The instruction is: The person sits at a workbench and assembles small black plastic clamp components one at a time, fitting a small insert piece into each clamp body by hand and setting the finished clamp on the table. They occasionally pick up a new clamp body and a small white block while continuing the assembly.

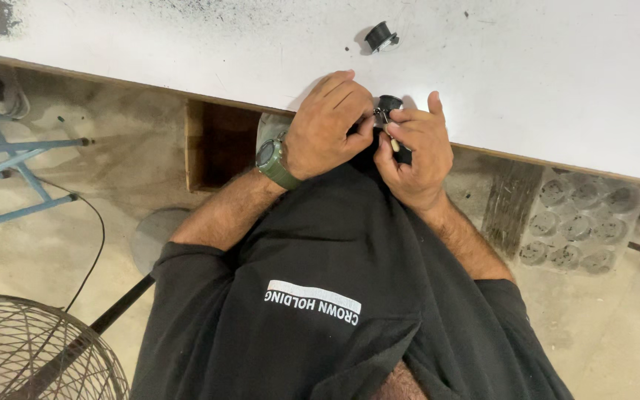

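Observation:
My left hand [327,126] and my right hand [415,152] meet at the edge of a white table [542,67], both gripping a small black round part [389,104] with a metal piece. My right hand also pinches a thin pale stick-like thing against it. A second small black round part [381,35] lies on the table farther away. A green watch [275,163] sits on my left wrist. My black shirt [335,281] is pulled up towards the hands and hides what lies below them.
A wooden table leg [212,144] stands under the table edge. A blue metal frame [16,159] is at left, a wire fan guard [31,348] at lower left, a grey moulded tray [579,222] on the floor at right.

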`<state>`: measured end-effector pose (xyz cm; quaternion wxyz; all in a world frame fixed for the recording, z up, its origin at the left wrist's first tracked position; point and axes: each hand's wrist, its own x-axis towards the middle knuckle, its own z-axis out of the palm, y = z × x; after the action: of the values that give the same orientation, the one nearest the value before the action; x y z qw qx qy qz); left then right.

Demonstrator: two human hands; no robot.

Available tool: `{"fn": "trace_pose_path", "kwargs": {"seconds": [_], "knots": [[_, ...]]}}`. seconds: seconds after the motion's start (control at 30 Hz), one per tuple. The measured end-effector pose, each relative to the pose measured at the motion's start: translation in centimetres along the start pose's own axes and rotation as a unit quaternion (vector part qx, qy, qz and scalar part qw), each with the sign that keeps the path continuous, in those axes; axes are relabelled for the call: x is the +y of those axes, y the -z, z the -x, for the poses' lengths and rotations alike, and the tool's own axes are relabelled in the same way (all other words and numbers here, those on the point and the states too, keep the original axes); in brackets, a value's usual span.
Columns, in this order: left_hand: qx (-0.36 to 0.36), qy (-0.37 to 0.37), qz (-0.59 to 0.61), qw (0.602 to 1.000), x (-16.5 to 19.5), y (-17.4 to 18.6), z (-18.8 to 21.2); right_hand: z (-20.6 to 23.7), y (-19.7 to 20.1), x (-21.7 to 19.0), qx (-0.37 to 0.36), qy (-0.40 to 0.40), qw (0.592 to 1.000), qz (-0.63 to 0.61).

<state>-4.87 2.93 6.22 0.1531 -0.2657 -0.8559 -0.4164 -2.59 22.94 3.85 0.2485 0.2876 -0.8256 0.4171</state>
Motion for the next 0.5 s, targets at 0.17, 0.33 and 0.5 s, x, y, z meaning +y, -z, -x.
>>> {"fn": "trace_pose_path", "kwargs": {"seconds": [0.17,0.33,0.5], "knots": [[-0.001,-0.002,0.003,1.0,-0.3,0.0,0.1,-0.5,0.3,-0.3,-0.005,-0.014,1.0,-0.013],[-0.001,-0.009,0.001,1.0,-0.5,-0.1,0.2,-0.6,0.1,-0.3,-0.008,-0.01,1.0,-0.004],[-0.004,-0.007,0.013,1.0,-0.2,0.1,0.2,0.4,0.3,0.5,-0.017,-0.017,1.0,-0.011]]}}
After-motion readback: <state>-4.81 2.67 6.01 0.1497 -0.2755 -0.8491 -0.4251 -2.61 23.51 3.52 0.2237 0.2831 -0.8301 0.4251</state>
